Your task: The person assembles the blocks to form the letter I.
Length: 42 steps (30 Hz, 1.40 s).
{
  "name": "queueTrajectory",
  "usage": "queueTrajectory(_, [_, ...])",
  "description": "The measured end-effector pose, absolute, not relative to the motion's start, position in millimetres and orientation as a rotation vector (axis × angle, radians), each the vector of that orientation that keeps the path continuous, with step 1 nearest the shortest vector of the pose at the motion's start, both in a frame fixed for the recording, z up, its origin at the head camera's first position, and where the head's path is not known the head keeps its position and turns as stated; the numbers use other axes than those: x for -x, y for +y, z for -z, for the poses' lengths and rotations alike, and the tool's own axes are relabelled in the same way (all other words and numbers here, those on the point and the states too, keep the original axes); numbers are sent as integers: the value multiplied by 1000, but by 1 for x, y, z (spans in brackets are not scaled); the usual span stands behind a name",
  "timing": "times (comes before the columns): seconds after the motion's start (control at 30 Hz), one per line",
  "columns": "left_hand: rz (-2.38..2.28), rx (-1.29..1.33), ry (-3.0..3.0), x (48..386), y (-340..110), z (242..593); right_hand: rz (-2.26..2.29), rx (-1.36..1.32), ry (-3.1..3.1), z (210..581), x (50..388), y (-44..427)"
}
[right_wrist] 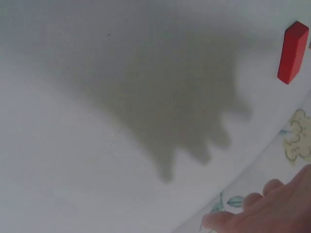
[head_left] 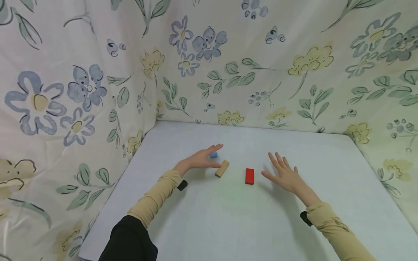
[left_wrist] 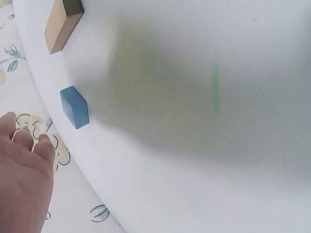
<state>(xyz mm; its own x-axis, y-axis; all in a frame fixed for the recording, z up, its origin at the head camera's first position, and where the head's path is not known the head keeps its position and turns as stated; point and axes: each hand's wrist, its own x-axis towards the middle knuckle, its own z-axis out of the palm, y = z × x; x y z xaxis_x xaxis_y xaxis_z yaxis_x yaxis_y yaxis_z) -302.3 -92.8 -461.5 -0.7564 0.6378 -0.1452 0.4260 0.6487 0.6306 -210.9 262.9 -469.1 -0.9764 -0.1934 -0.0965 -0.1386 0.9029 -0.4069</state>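
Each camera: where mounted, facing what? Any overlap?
Head: on the head, facing forward and down at the white table and floral cloth; left hand, right hand and sleeves show.
Left wrist: on that wrist, facing the table, blue block and wooden block; part of the left hand shows lower left.
Right wrist: on that wrist, facing the table and red block; part of the right hand shows lower right.
Shared: head and left wrist, the blue and wooden blocks; head and right wrist, the red block.
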Motion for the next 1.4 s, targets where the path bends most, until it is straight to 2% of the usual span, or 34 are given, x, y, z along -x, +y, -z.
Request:
queueTrajectory(1.0, [-843, -969, 2274, 302, -84, 480, 957, 384, 2713, 468, 205, 242])
queueTrajectory(1.4, [-923, -914, 2224, 305, -83, 487, 1038, 353, 2635, 473, 202, 235])
